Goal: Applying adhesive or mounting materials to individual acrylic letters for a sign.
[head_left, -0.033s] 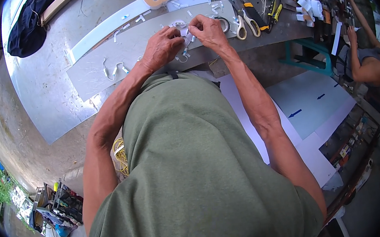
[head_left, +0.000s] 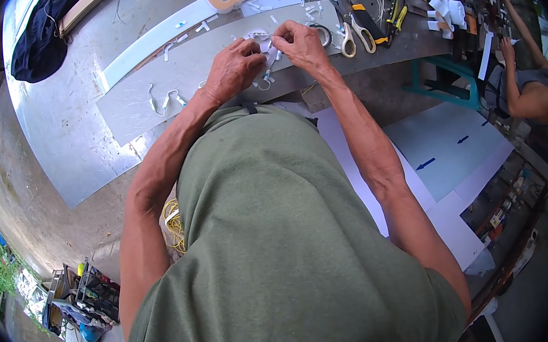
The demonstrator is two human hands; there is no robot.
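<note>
Over a grey sheet (head_left: pixel 137 108) on the table, my two hands work close together. My left hand (head_left: pixel 234 68) is closed, its fingers curled; what they hold is hidden. My right hand (head_left: pixel 301 46) pinches at a small white piece (head_left: pixel 278 56), thumb against forefinger. Between the hands lies a pale, whitish curved piece (head_left: pixel 257 34), partly covered by my fingers. A string of small white modules on thin wire (head_left: pixel 268 77) hangs just below the fingertips. More wired white modules (head_left: pixel 172 96) lie on the sheet, left of my left hand.
Right of my right hand are a tape roll (head_left: pixel 322 35), scissors (head_left: pixel 361 31), a yellow-black cutter (head_left: pixel 364 16) and yellow-handled pliers (head_left: pixel 398 18). An orange-faced letter shape (head_left: pixel 221 3) rests on a long white strip (head_left: pixel 153 40). Another person (head_left: pixel 533 93) sits at far right beside a teal stool (head_left: pixel 446 83).
</note>
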